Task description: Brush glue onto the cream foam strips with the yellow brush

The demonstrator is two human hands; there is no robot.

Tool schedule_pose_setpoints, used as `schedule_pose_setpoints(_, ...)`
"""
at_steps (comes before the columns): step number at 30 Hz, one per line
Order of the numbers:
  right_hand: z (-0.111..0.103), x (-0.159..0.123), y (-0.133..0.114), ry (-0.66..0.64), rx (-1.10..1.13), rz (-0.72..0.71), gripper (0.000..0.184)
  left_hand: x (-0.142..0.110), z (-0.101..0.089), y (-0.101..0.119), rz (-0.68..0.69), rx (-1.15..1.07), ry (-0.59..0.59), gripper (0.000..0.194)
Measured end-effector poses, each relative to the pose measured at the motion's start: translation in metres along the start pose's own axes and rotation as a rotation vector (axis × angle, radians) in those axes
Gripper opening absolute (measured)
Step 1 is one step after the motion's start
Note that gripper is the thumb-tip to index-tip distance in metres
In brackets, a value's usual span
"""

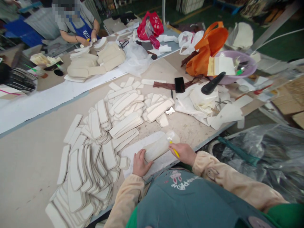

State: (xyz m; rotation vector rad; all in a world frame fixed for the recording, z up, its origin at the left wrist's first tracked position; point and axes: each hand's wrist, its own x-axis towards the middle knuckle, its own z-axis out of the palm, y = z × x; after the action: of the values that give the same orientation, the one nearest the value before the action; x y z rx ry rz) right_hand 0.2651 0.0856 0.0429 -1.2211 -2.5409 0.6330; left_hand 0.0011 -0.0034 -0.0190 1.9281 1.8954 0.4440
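A pale, long panel [156, 147] with rounded ends lies on a white sheet [136, 142] at the table edge in front of me. My left hand [142, 163] holds its left end, thumb on the near side and fingers on the far side. Pinched in my right hand [184, 153] is a yellow-handled brush [175, 152], its whitish tip touching the panel near the right end. Loose piles of similar cream panels [78, 171] spread over the table to the left of my hands, with smaller stacks [125, 125] just beyond.
Farther right lie a phone [179, 85], a white container with a black handle [212, 84], an orange bag [206, 47] and a purple basin [247, 65]. Across the table a co-worker [80, 28] handles pale pieces. Clear plastic sheeting [280, 155] is at my right.
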Motion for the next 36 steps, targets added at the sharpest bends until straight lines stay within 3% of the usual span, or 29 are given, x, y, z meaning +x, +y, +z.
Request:
schedule_pose_setpoints(3, 0.0, -0.005, -0.009, -0.016, 0.059, -0.074, 0.025, 0.0, -0.001, 0.001, -0.003, 0.013, -0.001, 0.068)
schedule_pose_setpoints(9, -0.008, -0.011, 0.003, 0.066, -0.024, 0.061, 0.028, -0.003, 0.002, -0.002, -0.017, 0.01, -0.017, 0.072)
schedule_pose_setpoints(14, -0.002, -0.01, -0.012, -0.016, 0.305, -0.006, 0.022, -0.005, -0.002, -0.001, -0.051, -0.03, -0.078, 0.08)
schedule_pose_setpoints(16, -0.002, -0.009, -0.015, 0.036, 0.455, 0.008, 0.02, -0.004, -0.004, -0.001, -0.06, -0.045, -0.1, 0.081)
schedule_pose_setpoints(19, -0.005, -0.009, -0.005, 0.174, 0.577, 0.137, 0.021, -0.005, -0.006, -0.001, -0.067, -0.057, -0.115, 0.082)
schedule_pose_setpoints(25, -0.013, -0.024, 0.024, 0.304, 0.606, 0.326, 0.025, -0.006, -0.014, -0.009, -0.024, -0.098, -0.145, 0.101)
schedule_pose_setpoints(27, -0.014, -0.029, 0.025, 0.331, 0.586, 0.352, 0.024, 0.002, -0.024, -0.019, 0.039, -0.108, -0.139, 0.1)
schedule_pose_setpoints(30, -0.015, -0.033, 0.022, 0.353, 0.557, 0.381, 0.023, 0.031, -0.051, -0.045, 0.102, -0.061, -0.039, 0.071)
schedule_pose_setpoints(33, -0.014, -0.033, 0.018, 0.335, 0.516, 0.382, 0.023, 0.077, -0.087, -0.08, -0.012, 0.082, 0.151, 0.045)
schedule_pose_setpoints(34, -0.014, -0.033, 0.018, 0.321, 0.501, 0.374, 0.023, 0.093, -0.1, -0.092, -0.071, 0.146, 0.17, 0.044)
schedule_pose_setpoints(36, -0.014, -0.032, 0.018, 0.297, 0.484, 0.357, 0.024, 0.122, -0.122, -0.115, -0.193, 0.283, 0.092, 0.05)
